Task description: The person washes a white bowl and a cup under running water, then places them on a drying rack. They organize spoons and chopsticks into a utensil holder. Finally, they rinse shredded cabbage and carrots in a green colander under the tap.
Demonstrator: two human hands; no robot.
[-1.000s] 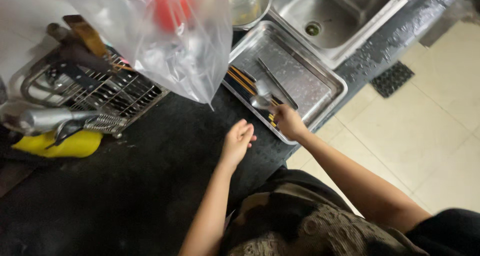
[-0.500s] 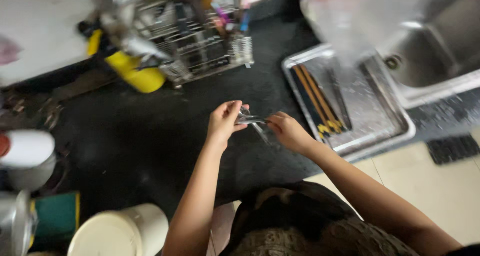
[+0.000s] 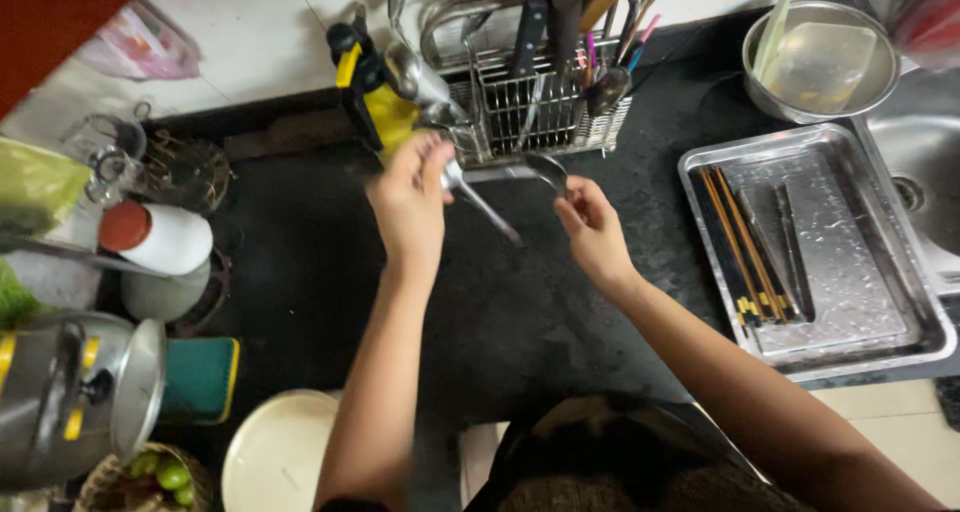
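Now, from the head view: left hand (image 3: 412,197) grasping a spoon (image 3: 480,204), right hand (image 3: 592,234) pinching another spoon (image 3: 548,168), both over the dark desk (image 3: 300,272) near the far drying rack (image 3: 540,112). Best to keep handles steady, bowls angled down towards the rack slots.

My left hand (image 3: 412,200) grips a silver spoon (image 3: 480,200), my right hand (image 3: 592,234) another silver spoon (image 3: 547,168); the counter (image 3: 300,262) under them is black with faint grey speckle; at twelve o'clock the wire rack (image 3: 530,112) gleams steel grey, a yellow-and-black bottle (image 3: 372,97) at eleven; at three o'clock the tray (image 3: 850,302) is silver, its chopsticks (image 3: 745,247) brown and black with yellow bands; at nine o'clock a white jar (image 3: 165,240) wears a red lid; at eight a teal box (image 3: 200,377); at seven a cream lid (image 3: 275,452).
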